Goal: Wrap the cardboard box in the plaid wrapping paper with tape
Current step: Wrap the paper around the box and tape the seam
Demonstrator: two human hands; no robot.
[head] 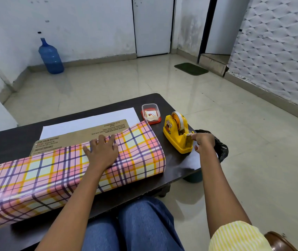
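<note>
A long flat cardboard box (83, 135) lies on the dark table (177, 163). Pink, yellow and purple plaid wrapping paper (41, 180) is folded over its near side and covers most of its top; the paper's white underside (90, 122) shows beyond the box. My left hand (102, 150) presses flat on the paper's edge where it meets the bare cardboard. My right hand (203, 142) is at the yellow tape dispenser (178, 134) to the right and pinches the tape end at its cutter.
A small clear plastic container (150, 113) on a red lid stands behind the dispenser. A black bag (221, 147) hangs off the table's right edge. On the floor are a blue water jug (51, 57) and a green mat (190, 68). My knees are under the table.
</note>
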